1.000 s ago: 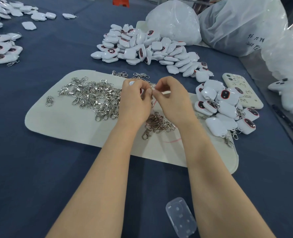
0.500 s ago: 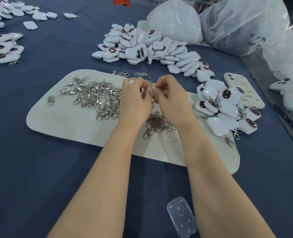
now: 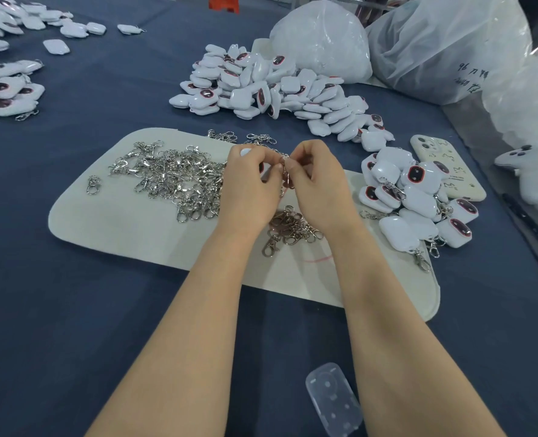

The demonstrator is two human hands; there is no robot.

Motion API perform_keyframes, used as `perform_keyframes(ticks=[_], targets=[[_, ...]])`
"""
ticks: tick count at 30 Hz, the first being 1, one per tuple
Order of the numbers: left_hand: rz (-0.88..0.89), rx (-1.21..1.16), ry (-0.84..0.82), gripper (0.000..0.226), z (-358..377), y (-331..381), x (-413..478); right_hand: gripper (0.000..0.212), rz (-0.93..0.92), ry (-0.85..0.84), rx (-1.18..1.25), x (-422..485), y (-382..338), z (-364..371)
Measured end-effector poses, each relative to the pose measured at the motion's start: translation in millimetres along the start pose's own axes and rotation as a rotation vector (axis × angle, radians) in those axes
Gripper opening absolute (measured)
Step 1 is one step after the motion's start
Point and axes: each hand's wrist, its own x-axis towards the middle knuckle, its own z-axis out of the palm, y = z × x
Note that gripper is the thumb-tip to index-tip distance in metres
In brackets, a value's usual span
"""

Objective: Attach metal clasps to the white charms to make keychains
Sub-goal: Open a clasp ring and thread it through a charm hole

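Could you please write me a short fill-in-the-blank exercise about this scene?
1. The left hand holds a charm; the right hand pinches a ___.
2. The clasp pile lies on the mat, to the ___ of both hands.
3. The tablecloth is dark ___.
Missing words: clasp, left, blue.

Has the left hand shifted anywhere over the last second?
No. The left hand still pinches a charm over the cream mat, right of the clasp heap, meeting the right hand, which holds a clasp.
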Motion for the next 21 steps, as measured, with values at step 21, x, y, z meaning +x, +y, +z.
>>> perform_keyframes(ticks=[21], targets=[[-0.032, 0.051, 0.026, 0.011, -3.8, 0.1, 1.9, 0.008, -0.096, 0.025, -0.141, -5.0, -4.9, 4.3]])
